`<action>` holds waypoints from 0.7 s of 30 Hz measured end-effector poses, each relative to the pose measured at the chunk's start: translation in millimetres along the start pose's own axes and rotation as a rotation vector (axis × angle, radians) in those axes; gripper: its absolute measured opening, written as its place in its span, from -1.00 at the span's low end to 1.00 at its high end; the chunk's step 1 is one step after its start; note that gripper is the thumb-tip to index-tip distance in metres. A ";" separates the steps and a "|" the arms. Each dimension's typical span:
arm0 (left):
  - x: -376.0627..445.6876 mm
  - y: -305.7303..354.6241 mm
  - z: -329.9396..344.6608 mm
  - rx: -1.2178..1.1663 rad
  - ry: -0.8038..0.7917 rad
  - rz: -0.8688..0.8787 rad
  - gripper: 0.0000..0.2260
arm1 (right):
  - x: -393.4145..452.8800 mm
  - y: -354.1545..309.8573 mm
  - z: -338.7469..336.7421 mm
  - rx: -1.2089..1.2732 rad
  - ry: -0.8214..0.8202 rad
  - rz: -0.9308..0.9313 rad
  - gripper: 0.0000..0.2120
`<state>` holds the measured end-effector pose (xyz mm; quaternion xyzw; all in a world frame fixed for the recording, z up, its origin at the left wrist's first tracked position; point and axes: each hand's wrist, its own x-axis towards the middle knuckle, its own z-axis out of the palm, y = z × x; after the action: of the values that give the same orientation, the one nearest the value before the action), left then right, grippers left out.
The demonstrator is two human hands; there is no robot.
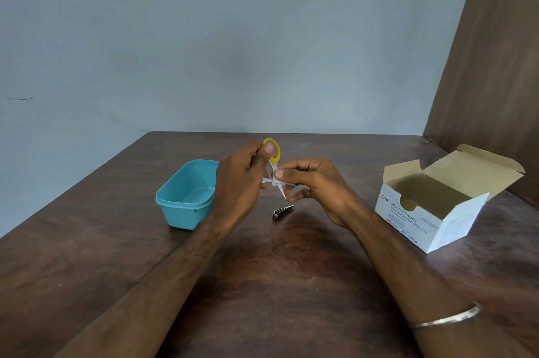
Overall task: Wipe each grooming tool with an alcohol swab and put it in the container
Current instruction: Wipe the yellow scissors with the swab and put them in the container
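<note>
My left hand (pixel 239 179) grips small scissors (pixel 273 153) by their yellow handle, held above the table with the blades spread open and pointing down. My right hand (pixel 312 185) pinches a white alcohol swab (pixel 276 181) against the blades near the pivot. A metal nail clipper (pixel 283 211) lies on the table just below both hands. The teal plastic container (pixel 186 197) stands to the left of my left hand, lidless, and nothing shows inside it.
An open white box of alcohol swabs (pixel 434 206) stands at the right on the dark wooden table (pixel 277 270), flaps up. A brown panel rises behind it at the far right. A plain wall backs the table.
</note>
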<state>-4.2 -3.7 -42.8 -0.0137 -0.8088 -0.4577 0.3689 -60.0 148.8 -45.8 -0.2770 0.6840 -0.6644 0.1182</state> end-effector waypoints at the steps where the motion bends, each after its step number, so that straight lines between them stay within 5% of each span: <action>1: 0.2 -1.1 -0.1 0.005 0.002 0.002 -0.67 | 0.0 0.2 -0.3 -0.008 -0.005 0.001 -0.94; 21: -1.7 -2.0 4.9 -0.047 -0.023 -0.011 -0.71 | 2.6 5.7 4.2 0.046 0.036 -0.029 -0.89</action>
<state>-6.6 -0.6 -46.8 -0.0230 -0.8021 -0.4784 0.3566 -61.1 143.7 -51.2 -0.2719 0.6665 -0.6865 0.1026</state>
